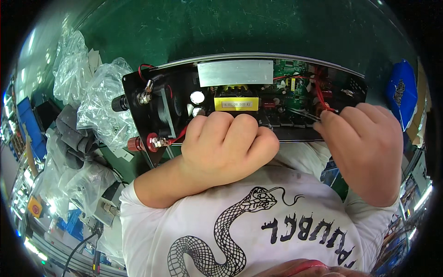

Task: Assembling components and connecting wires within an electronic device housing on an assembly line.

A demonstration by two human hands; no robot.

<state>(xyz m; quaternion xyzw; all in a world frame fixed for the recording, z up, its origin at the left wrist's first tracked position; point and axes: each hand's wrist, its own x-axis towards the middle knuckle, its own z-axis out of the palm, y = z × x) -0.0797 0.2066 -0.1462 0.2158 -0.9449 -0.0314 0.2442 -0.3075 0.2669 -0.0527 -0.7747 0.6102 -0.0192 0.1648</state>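
Observation:
A long, open black metal case with a circuit board and electronic parts inside lies before me. My left hand is closed over its near edge, fingertips hidden. In my right hand is a pair of metal tweezers, pointing left over the board near the right end. Red wires run down close to the right fingertips. A yellow-wrapped transformer sits mid-case, beyond my left hand, below a silver metal plate. The left end carries a black terminal and a red terminal.
Clear plastic bags and a dark grey cloth or glove lie to the left. A blue bin with small metal parts stands at the right. The green work surface stretches behind the case.

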